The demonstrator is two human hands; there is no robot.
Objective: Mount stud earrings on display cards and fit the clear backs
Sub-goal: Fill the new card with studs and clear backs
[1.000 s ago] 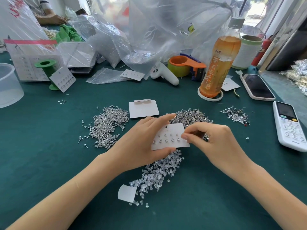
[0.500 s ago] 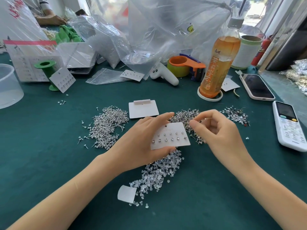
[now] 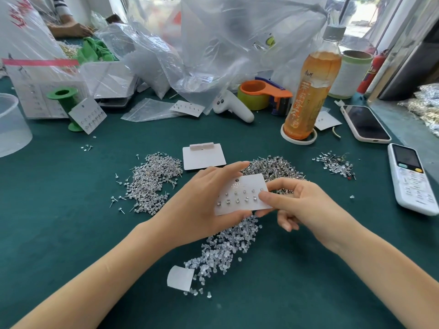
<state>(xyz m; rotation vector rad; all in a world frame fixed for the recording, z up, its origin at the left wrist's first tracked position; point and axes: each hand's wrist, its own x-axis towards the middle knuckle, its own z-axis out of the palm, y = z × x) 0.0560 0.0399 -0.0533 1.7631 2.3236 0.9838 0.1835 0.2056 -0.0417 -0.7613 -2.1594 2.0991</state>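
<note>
My left hand [image 3: 204, 205] holds a white display card [image 3: 242, 194] above the green table, thumb on top and fingers under it. Two rows of stud earrings sit on the card. My right hand [image 3: 301, 205] pinches at the card's right edge with thumb and forefinger; a stud between those fingertips cannot be made out. Loose studs lie in a pile at the left [image 3: 152, 184] and another pile [image 3: 273, 168] just behind the card. Clear backs [image 3: 225, 250] are heaped below my hands. A blank card [image 3: 203, 157] lies behind.
An orange drink bottle [image 3: 308, 91] stands at the right back, with a tape dispenser [image 3: 263, 93], a phone [image 3: 364, 123] and a white remote [image 3: 411, 176] nearby. Plastic bags [image 3: 213, 43] crowd the back. A clear tub [image 3: 11, 124] sits far left. Another person's hand [image 3: 71, 29] rests at the far back.
My right hand left the card, reached to the stud pile behind it, then came back to the card's right edge. My left hand kept the card nearly still.
</note>
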